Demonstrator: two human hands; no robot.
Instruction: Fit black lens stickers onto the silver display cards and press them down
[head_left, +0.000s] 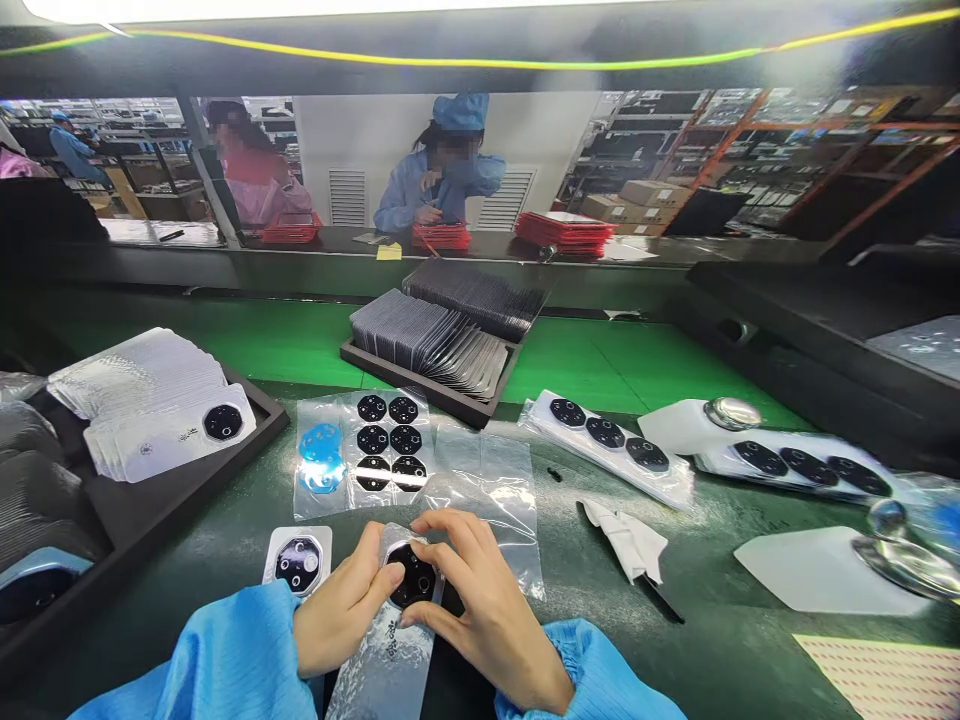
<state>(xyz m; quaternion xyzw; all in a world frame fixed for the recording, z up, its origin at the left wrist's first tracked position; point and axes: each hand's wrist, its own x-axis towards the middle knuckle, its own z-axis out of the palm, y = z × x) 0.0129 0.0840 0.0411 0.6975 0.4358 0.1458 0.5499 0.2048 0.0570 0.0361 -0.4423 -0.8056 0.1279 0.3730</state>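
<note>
long white overhead lamp [300, 10]: bright | clear flat plastic bag [491, 500]: glints | dark green desk [705, 540]: sheen | background: soft, hazy

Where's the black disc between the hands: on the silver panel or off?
On: the panel shows above and below the disc, which the left hand and right hand touch. Whether it's stuck, I cannot tell.

up top: yellow cable [450, 64] running pretty much right across
across the way: someone [401, 195] in a blue cap [460, 112], someone [262, 192] in pink, plus chunky red stacks [566, 235]
back right: cardboard boxes [634, 208] piled by orange racks [729, 138]
</note>
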